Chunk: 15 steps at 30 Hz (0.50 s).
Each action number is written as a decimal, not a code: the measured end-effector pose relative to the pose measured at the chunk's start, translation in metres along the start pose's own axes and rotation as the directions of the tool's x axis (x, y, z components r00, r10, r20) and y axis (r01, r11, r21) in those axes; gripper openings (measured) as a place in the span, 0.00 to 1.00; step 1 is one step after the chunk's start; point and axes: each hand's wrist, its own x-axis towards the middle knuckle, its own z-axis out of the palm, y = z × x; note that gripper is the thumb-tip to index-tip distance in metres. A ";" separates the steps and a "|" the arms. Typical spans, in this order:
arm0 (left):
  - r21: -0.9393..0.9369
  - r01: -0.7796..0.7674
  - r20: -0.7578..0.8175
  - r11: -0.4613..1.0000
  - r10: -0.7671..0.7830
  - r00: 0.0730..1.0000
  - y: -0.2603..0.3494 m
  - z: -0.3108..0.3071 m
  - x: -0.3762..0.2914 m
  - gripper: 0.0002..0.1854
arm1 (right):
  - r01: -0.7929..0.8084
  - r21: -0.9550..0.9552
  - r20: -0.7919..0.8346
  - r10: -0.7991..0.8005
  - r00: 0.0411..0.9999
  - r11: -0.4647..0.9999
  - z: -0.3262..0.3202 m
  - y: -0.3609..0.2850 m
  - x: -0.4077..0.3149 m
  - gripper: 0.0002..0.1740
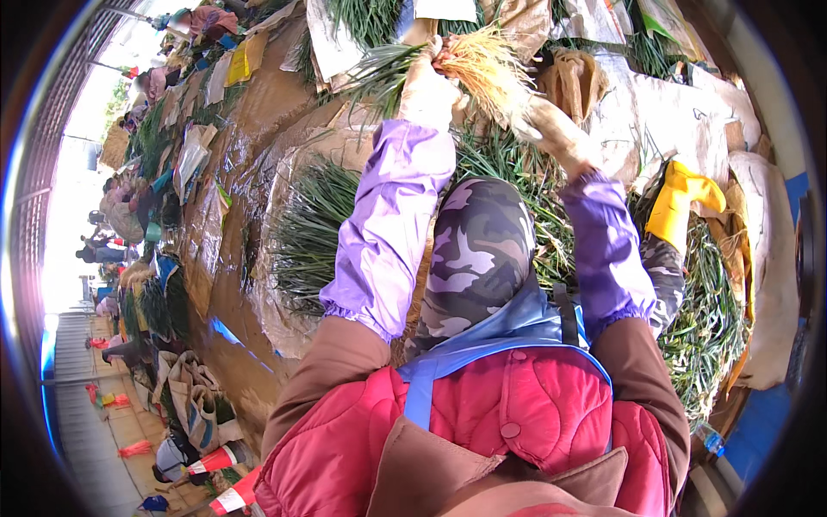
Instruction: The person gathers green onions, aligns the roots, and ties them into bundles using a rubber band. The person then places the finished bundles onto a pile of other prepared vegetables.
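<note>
My left hand (431,94) grips a bunch of green-leaved plants, perhaps chives or leeks, near the base of its stalks. Dark green leaves (381,71) stick out to the left of the fist, and pale orange stringy roots (488,68) fan out to the right. At the lower tips of those roots is my right hand (549,126); its fingers are blurred and whether they pinch any roots is unclear. Beneath both hands lie loose green leaves (504,155). A thick pile of long leaves (313,226) rests left of my left sleeve.
Loose leaves and trimmings (707,316) are heaped by my yellow rubber boot (681,200). Pale sacks (672,116) and wrapped bundles lie ahead and right. A plastic bottle (714,443) is at lower right. Along the left, several people sit among bundles, with traffic cones (216,459) nearby.
</note>
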 end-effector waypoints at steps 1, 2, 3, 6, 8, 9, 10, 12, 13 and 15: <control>-0.023 0.047 0.040 0.999 -0.046 0.998 0.006 0.001 0.002 0.12 | 0.013 -0.159 -0.021 -0.017 1.000 0.987 -0.017 0.004 -0.013 0.21; -0.033 0.044 0.072 0.998 -0.041 0.997 0.010 0.001 0.004 0.12 | 0.023 -0.198 -0.063 -0.037 0.997 0.980 -0.034 0.009 -0.027 0.19; -0.023 0.026 0.111 0.999 -0.024 0.994 0.013 -0.001 0.006 0.13 | -0.352 -0.457 -0.167 0.310 0.936 0.817 -0.050 0.015 -0.041 0.17; 0.051 -0.045 0.222 0.998 0.032 0.975 0.018 -0.014 0.014 0.13 | -0.380 -0.906 -0.290 0.379 0.879 0.186 -0.078 0.037 -0.079 0.15; 0.090 -0.061 0.190 0.994 0.043 0.981 0.022 -0.023 0.019 0.12 | -0.305 -0.952 -0.307 0.152 0.940 -0.033 -0.082 0.043 -0.092 0.14; 0.087 -0.130 0.262 0.988 0.103 0.960 0.025 -0.027 0.020 0.13 | -0.317 -0.933 -0.334 0.085 0.939 -0.172 -0.076 0.047 -0.094 0.14; 0.098 -0.167 0.239 0.981 0.139 0.961 0.027 -0.031 0.020 0.12 | -0.311 -0.950 -0.309 0.062 0.949 0.019 -0.073 0.042 -0.094 0.13; 0.032 -0.116 0.055 0.993 0.114 0.992 0.039 -0.040 0.017 0.11 | -0.362 -0.923 -0.370 -0.050 0.928 0.128 -0.059 0.031 -0.084 0.14; -0.061 -0.119 0.149 0.991 0.127 0.981 0.048 -0.045 0.014 0.08 | -0.255 -0.959 -0.273 -0.166 0.948 0.121 -0.052 0.025 -0.078 0.14; -0.250 -0.109 0.298 0.962 0.184 0.937 0.067 -0.062 0.000 0.09 | -0.022 -0.975 -0.071 -0.219 0.973 0.220 -0.045 0.011 -0.076 0.13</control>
